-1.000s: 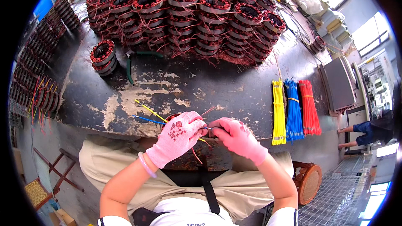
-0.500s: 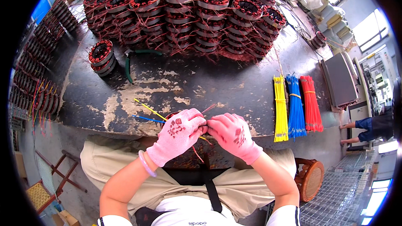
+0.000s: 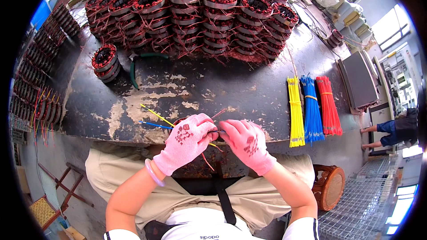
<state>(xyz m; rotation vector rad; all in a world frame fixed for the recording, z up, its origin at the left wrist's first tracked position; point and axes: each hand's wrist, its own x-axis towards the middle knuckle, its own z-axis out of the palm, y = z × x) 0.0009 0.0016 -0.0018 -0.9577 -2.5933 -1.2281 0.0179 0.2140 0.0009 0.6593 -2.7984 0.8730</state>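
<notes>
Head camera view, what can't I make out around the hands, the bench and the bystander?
All in the head view:
Thin strand: its ends, hidden by the left hand and right hand.
Wound ring: mostly covered by the left hand.
Stacked rings: rear rows, largely hidden by front ones.
Bystander: head, cut off by the dark rim.

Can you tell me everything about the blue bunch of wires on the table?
The blue bunch is many long, thin wires that look plastic-coated, with greyish bits at the near end. A tan band wraps its upper part, and below it the wires fan out a little. It lies on the worn, dark table, close between the yellow bunch and the red bunch; I can't tell if they touch. Its near end reaches the table's edge. Neither the left hand nor the right hand touches it.
</notes>
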